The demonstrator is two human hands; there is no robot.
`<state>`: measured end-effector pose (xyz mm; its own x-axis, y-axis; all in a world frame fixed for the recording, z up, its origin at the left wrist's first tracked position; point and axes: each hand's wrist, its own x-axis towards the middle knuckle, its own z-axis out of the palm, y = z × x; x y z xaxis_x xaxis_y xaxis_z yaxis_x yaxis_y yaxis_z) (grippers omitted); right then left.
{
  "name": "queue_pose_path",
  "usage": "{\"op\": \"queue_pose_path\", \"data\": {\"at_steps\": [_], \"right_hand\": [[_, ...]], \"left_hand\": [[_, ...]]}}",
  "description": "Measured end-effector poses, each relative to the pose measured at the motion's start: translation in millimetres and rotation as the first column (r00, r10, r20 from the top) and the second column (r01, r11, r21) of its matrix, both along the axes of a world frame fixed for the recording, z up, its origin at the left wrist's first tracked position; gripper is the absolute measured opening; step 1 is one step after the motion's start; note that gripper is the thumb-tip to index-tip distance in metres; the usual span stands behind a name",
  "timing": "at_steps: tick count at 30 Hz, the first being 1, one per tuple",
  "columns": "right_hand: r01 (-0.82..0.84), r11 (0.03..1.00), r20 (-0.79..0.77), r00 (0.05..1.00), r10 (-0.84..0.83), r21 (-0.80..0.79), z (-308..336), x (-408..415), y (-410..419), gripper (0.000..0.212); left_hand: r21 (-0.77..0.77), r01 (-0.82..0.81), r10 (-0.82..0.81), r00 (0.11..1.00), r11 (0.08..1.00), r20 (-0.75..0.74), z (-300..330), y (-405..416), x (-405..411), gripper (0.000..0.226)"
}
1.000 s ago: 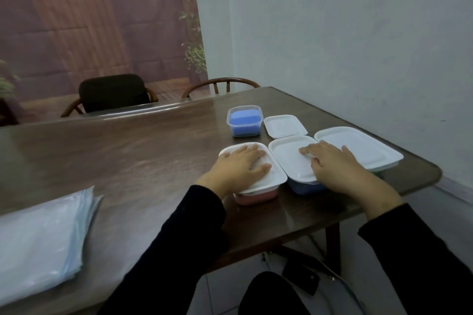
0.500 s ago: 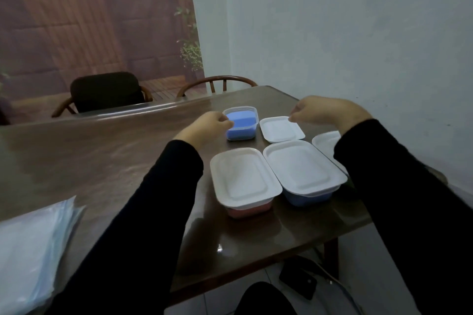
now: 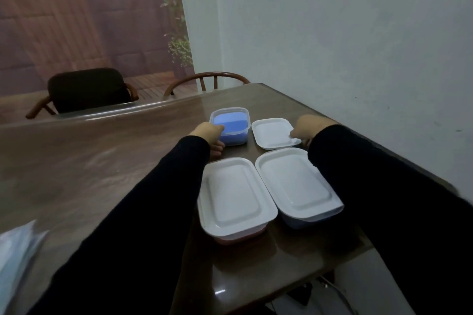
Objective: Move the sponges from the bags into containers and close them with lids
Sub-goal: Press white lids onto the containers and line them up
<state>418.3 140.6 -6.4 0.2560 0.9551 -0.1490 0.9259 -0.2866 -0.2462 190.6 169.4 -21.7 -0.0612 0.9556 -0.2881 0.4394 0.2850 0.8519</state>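
so, starting at the lower left of the frame, a stack of clear bags (image 3: pixel 18 258) lies at the table's (image 3: pixel 89 166) edge, apparently emptied. moving toward the centre, the left hand (image 3: pixel 208 134) rests against the near side of the small open container (image 3: pixel 230 125), which sits at mid-frame with a blue sponge (image 3: pixel 231 124) filling it; the fingers seem to wrap its wall, holding it steady, though the sleeve hides part of the grip. below it in the frame, two larger containers already wear their white lids — a pinkish one (image 3: pixel 235 199) and, just to its right, a bluish one (image 3: pixel 298 184).

right of the open container lies the small lid (image 3: pixel 272 133), flat on the table. the right hand (image 3: pixel 307 126) pinches its right edge, fingers curled around the rim.

judging by this, the sponges are all in and the step in hand is the last closure. the next move calls for lifting the small lid, carrying it left over the open container, lining up the corners and pressing the rim down all round — while the left hand keeps the box from sliding.
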Motion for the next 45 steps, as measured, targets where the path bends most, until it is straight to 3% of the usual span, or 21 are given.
{"op": "queue_pose_path", "data": {"at_steps": [5, 9, 15, 22, 31, 39, 45], "right_hand": [[0.044, 0.999, -0.070, 0.997, -0.046, -0.021, -10.0, 0.8, 7.7, 0.025], [0.057, 0.998, -0.181, 0.982, -0.050, 0.035, -9.6, -1.0, 10.3, 0.020], [0.127, 0.982, -0.373, 0.925, -0.066, 0.141, 15.1, -6.6, 6.1, 0.022], [0.124, 0.932, -0.422, 0.906, 0.034, 0.341, 45.2, -33.3, -12.6, 0.026], [-0.094, 0.890, -0.468, 0.824, 0.321, 0.446, 64.1, -129.5, -75.1, 0.018], [-0.345, 0.860, -0.494, 0.710, 0.501, 0.376, 44.0, -212.4, -157.9, 0.003], [-0.359, 0.868, -0.496, 0.715, 0.492, 0.344, 16.7, -233.3, -183.6, 0.032]], "left_hand": [[-0.034, -0.065, 0.067, 0.996, 0.997, 0.064, 0.9, 5.1, 4.7, 0.018], [0.005, -0.090, 0.089, 0.987, 0.996, 0.136, 2.8, 8.2, -4.2, 0.034], [0.169, -0.145, 0.092, 0.953, 0.975, 0.289, 29.2, -12.7, -37.3, 0.036], [0.231, -0.267, 0.244, 0.962, 0.936, 0.124, 47.0, -74.5, -110.1, 0.037], [0.107, -0.272, 0.280, 0.958, 0.956, -0.060, 21.3, -191.6, -162.1, 0.037], [0.029, -0.267, 0.268, 0.960, 0.963, -0.082, -5.3, -249.5, -161.1, 0.031], [0.059, -0.248, 0.249, 0.968, 0.967, -0.010, -18.9, -274.8, -164.4, 0.021]]}}
